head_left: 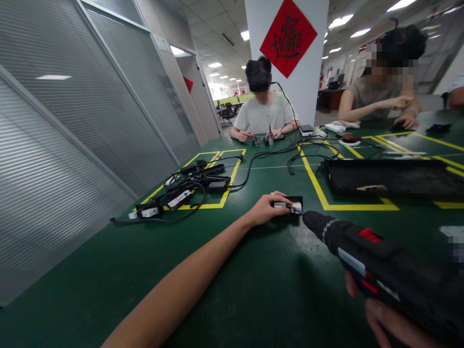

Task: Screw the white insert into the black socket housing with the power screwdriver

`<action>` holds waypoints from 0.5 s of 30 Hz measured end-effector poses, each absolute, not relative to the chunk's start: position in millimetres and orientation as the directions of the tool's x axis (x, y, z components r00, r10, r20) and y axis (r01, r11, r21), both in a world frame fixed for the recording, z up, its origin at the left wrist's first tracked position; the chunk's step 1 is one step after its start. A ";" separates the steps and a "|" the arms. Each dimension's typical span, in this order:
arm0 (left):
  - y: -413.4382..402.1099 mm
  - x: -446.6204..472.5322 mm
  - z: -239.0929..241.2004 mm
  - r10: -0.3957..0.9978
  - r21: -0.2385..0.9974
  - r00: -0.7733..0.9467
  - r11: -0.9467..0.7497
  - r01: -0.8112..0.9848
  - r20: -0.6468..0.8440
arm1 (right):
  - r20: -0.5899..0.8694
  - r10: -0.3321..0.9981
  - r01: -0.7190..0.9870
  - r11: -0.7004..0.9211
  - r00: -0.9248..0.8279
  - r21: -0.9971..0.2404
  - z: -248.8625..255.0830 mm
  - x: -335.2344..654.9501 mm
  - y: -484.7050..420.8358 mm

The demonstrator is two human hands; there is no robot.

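Note:
My left hand point(266, 209) reaches out over the green table point(232, 290) and grips a small black power adapter point(291, 205) with a white label, pinning it to the tabletop. My right hand point(384, 321) holds a black electric screwdriver point(377, 263) with red buttons at the lower right. Its tip points at the right end of the adapter, touching or nearly touching it.
A heap of black adapters and cables point(188, 186) lies in a yellow-taped box at the left. A black tray point(387, 176) sits at the right. Two other people work at the far side of the table. A glass partition runs along the left.

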State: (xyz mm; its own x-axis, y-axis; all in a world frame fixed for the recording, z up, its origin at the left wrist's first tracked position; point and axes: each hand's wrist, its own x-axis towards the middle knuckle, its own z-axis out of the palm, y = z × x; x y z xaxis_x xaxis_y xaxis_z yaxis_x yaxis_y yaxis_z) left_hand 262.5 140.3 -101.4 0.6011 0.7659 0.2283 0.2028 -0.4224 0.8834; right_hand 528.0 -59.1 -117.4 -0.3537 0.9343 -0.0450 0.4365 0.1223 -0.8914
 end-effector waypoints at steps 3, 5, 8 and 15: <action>140.0 262.5 -101.0 0.766 0.881 0.603 -0.423 0.210 0.224 | -0.076 0.912 0.413 0.107 -0.403 -0.905 -117.2 528.4 -57.8; 140.0 262.6 -101.1 0.769 0.881 0.600 -0.421 0.214 0.222 | -0.082 0.909 0.386 0.091 -0.408 -0.918 -117.1 528.3 -57.0; 140.3 262.6 -101.8 0.772 0.884 0.598 -0.414 0.216 0.215 | -0.133 0.913 0.389 0.030 -0.385 -0.921 -115.7 527.5 -57.0; 141.7 263.2 -103.4 0.770 0.886 0.599 -0.415 0.207 0.220 | -0.199 0.911 0.438 -0.023 -0.361 -0.899 -119.2 530.1 -55.0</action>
